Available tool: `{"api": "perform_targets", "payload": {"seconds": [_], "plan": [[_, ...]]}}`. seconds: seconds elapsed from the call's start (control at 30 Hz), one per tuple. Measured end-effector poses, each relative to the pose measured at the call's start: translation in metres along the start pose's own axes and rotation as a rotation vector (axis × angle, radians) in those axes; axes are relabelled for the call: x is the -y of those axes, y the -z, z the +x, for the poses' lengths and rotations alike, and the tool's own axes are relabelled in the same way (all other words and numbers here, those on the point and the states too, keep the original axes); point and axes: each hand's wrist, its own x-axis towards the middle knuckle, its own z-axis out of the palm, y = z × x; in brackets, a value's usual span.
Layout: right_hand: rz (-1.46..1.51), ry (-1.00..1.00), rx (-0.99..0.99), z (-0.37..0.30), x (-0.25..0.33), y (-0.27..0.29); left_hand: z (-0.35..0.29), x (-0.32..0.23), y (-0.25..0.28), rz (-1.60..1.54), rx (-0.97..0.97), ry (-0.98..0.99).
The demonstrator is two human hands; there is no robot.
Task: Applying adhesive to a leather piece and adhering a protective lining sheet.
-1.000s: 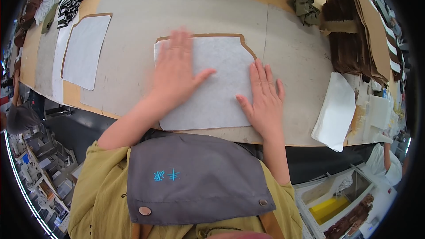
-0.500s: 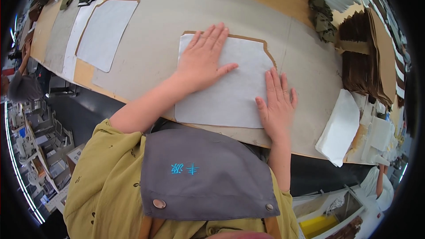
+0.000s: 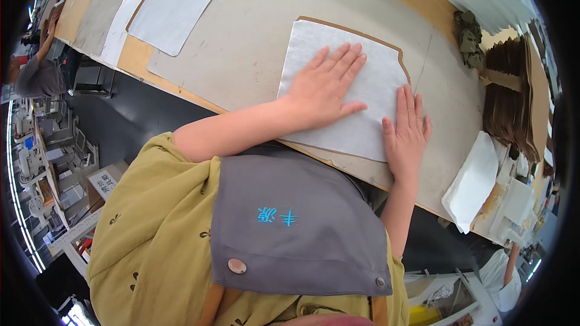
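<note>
A white fabric-like panel (image 3: 373, 63) lies flat on the table before me, with a brown layer (image 3: 344, 28) peeking out along its far edge and its notched right corner. My left hand (image 3: 326, 87) rests palm down on the panel's middle, fingers stretched out and thumb apart. On the panel's right edge lies my right hand (image 3: 406, 136), also flat with its fingers extended, partly covering that edge. Neither hand grips anything.
A similar white panel with brown edging (image 3: 181, 3) lies at the far left. To the right stand a stack of brown folded pieces (image 3: 506, 93), crumpled olive cloth (image 3: 470, 39) and white sheets (image 3: 472, 181). Other people (image 3: 39, 75) are at the room's sides.
My left hand has slid back from the panel's far edge toward its middle. My right hand stays by the right edge. The whole view has turned and shifted.
</note>
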Motion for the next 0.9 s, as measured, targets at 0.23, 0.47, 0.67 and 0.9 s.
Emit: {"api": "perform_targets", "payload": {"seconds": [0.23,0.47,0.67,0.9], "plan": [[-0.005,0.012,-0.035,0.001,-0.003,-0.003,0.0,0.082,0.014,0.319,-0.084,0.413],[0.019,0.014,-0.056,0.002,-0.003,-0.006,-0.025,-0.01,-0.005,0.148,-0.049,0.159],[-0.006,0.002,-0.037,-0.001,-0.006,-0.005,-0.051,0.021,0.015,0.148,0.003,0.307],[-0.035,0.011,-0.081,0.003,-0.007,-0.012,-0.073,0.078,0.028,0.291,-0.134,0.407]]}}
